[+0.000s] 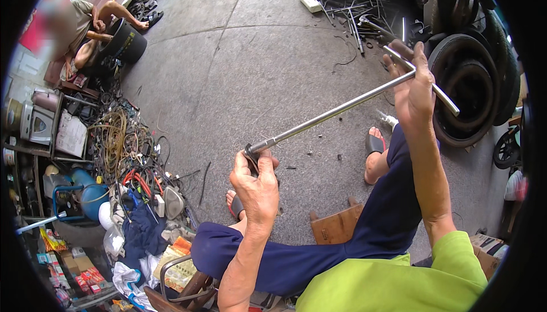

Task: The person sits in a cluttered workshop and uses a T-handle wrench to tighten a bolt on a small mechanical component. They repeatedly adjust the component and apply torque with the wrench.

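Note:
A long silver T-handle socket wrench [336,111] slants up to the right in front of me, held off the ground. At its cross handle [447,100], my right hand [415,92] has the bar between thumb and fingers, with some fingertips raised. Around the lower, socket end, my left hand [256,184] pinches a small dark part [249,153]. That part touches or sits against the socket; its exact kind is mostly hidden by my fingers.
A small wooden stool [336,223] stands between my feet. Cables [114,141] and clutter are piled at left. Tires [462,84] stack at right, near scattered metal rods [356,18]. Another person sits far left by a black bucket [126,41].

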Tool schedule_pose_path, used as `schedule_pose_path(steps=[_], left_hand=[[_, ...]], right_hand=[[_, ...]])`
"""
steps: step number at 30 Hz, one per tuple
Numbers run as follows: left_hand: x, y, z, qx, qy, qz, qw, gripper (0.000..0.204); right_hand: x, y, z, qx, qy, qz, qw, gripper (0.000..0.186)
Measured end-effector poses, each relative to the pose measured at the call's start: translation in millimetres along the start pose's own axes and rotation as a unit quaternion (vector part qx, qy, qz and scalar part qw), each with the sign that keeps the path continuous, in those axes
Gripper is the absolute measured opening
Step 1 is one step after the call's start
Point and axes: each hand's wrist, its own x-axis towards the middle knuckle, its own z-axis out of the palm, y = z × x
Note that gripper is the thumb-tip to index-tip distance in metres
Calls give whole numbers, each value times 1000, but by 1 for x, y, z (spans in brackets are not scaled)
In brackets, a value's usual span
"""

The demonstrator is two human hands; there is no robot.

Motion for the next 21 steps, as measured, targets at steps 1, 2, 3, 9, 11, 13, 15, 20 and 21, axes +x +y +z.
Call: schedule_pose_path(steps=[1,2,3,9,11,13,15,20,21], left_hand=[[1,-5,3,-48,4,-19,999,13],[1,-10,3,-60,-7,-40,997,13],[2,-15,1,-71,-20,-61,995,12],[-1,-8,-6,-42,-41,-110,992,18],[1,-14,-13,-18,-38,-97,994,18],[4,-12,-20,-17,-36,-87,995,17],[8,-10,-32,-9,-67,-93,993,18],[14,-9,-53,67,-99,-86,989,21],[14,-6,-54,75,-97,-88,989,21]], right_hand=[[1,1,-1,-23,-6,-3,1000,40],[0,1,0,-45,-12,-5,999,41],[1,2,-2,-91,-17,-6,996,43],[-2,-2,-7,-264,-97,-96,955,60],[-4,-10,-7,-315,-138,-132,930,67],[-3,-13,-16,-384,-193,-147,891,71],[-5,-20,-21,-428,-248,-114,861,67],[-10,-25,-34,-417,-386,-26,822,34],[-9,-22,-39,-382,-401,-16,832,30]])
